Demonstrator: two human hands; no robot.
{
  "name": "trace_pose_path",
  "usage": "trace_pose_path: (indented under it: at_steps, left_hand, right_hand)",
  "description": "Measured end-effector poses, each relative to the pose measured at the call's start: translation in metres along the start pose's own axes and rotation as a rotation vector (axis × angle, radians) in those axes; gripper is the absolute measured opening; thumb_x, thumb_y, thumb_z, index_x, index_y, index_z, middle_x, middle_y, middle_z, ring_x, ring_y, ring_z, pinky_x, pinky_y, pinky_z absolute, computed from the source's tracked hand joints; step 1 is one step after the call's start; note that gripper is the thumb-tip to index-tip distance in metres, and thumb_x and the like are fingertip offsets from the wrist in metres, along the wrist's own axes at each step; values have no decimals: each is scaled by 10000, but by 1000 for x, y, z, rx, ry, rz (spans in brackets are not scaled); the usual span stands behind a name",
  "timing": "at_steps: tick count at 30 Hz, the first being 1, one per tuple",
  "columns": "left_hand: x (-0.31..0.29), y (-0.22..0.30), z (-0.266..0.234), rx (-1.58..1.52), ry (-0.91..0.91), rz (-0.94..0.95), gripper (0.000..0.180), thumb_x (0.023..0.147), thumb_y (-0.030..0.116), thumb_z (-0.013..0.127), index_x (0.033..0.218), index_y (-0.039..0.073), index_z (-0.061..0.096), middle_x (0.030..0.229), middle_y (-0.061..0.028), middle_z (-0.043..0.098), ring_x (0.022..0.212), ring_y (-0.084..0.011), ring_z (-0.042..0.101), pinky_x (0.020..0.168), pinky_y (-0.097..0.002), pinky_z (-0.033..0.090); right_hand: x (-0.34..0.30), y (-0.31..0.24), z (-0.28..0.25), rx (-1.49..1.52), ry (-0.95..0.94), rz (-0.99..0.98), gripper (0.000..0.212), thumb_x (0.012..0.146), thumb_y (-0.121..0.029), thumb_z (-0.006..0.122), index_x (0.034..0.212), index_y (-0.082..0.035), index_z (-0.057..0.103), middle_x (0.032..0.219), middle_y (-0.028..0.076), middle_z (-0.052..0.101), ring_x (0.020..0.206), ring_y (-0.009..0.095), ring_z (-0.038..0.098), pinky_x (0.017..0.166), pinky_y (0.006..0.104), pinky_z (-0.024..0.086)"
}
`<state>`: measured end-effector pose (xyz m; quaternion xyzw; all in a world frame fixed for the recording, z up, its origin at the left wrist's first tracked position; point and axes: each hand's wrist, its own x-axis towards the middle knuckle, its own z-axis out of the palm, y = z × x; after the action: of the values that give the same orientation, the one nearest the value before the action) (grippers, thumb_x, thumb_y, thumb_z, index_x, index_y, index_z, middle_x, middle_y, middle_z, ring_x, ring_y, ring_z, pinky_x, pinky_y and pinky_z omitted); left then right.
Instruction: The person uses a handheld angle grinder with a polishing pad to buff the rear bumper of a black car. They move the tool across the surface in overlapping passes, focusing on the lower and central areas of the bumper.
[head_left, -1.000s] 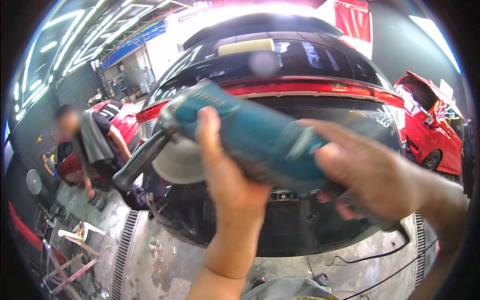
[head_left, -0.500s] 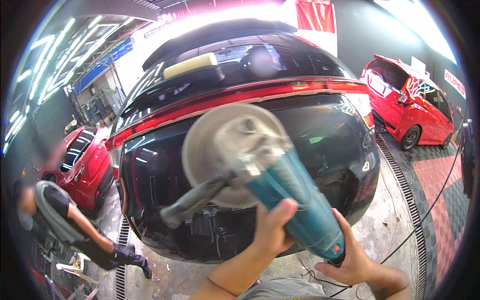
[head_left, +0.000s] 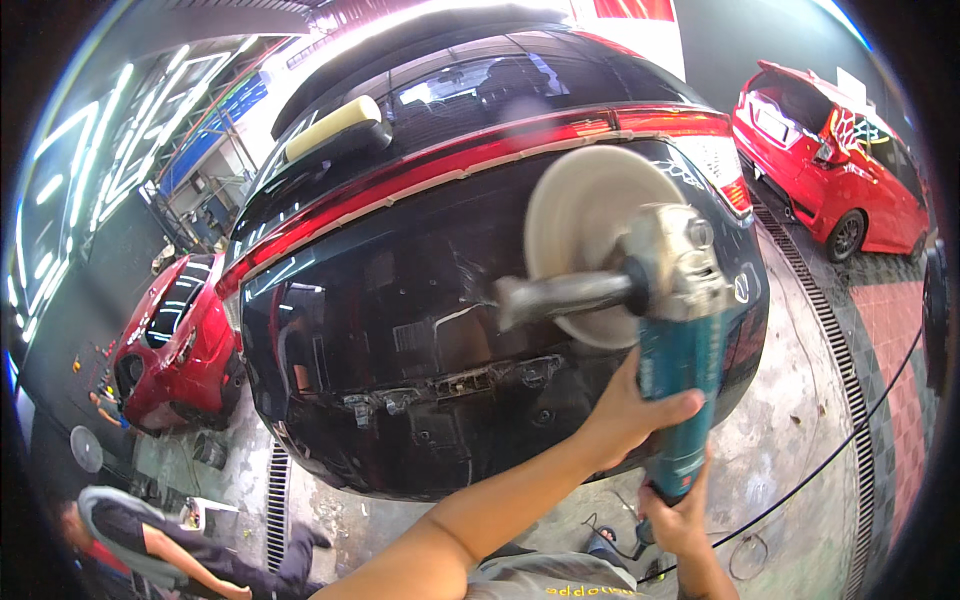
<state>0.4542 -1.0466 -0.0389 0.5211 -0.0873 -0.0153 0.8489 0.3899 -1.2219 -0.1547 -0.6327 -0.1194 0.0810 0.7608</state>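
Observation:
My left hand point(head_left: 645, 410) is wrapped round the teal body of a rotary polisher point(head_left: 684, 355), just behind its metal head. My right hand point(head_left: 682, 515) grips the rear end of the same tool, where the cord leaves it. The round whitish polishing pad point(head_left: 572, 225) faces the right side of a black car's tailgate point(head_left: 400, 260), below the red light strip. Whether it touches the paint I cannot tell. The black side handle point(head_left: 570, 298) juts out leftward, with neither hand on it. Fittings and holes show on the lower tailgate.
A pale yellow block point(head_left: 335, 128) rests on the rear window. Red cars stand at left point(head_left: 185, 335) and right point(head_left: 840, 160). Another person point(head_left: 180, 545) is at lower left. A black cable point(head_left: 820, 460) runs along the right floor, near a drain grate point(head_left: 845, 370).
The polisher has moved right across the tailgate, both hands with it, and its body now points more upright. My view has shifted too. The other person appears lower in the picture.

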Motion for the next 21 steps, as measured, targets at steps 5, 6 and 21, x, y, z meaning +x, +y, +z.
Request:
trace_pose_path:
  at_steps: [5, 6, 21]
  left_hand:
    - [-79, 22, -62, 20, 54, -3, 889, 792, 338, 944, 1472, -30, 507, 1367, -192, 658, 1261, -323, 681, 1068, -496, 577]
    - [-93, 33, -75, -2, 27, -16, 893, 808, 330, 929, 1490, -41, 489, 1385, -207, 652, 1292, -355, 669, 1085, -530, 572]
    - [-209, 98, -186, -59, 44, 82, 765, 821, 235, 888, 1433, -46, 525, 1298, -183, 655, 1206, -347, 693, 1023, -496, 598]
  right_hand:
    - [-16, 7, 74, -133, -229, -272, 1164, 829, 5, 760, 1707, -38, -2, 1624, 284, 355, 1493, 363, 452, 1226, 467, 359]
    - [-18, 7, 92, -259, -225, -337, 1155, 840, 3, 766, 1706, -35, 3, 1656, 300, 329, 1507, 373, 440, 1223, 464, 364]
    - [-67, 38, 254, -172, -299, -340, 1153, 886, -73, 810, 1716, -59, 10, 1653, 333, 380, 1478, 451, 504, 1187, 470, 425]
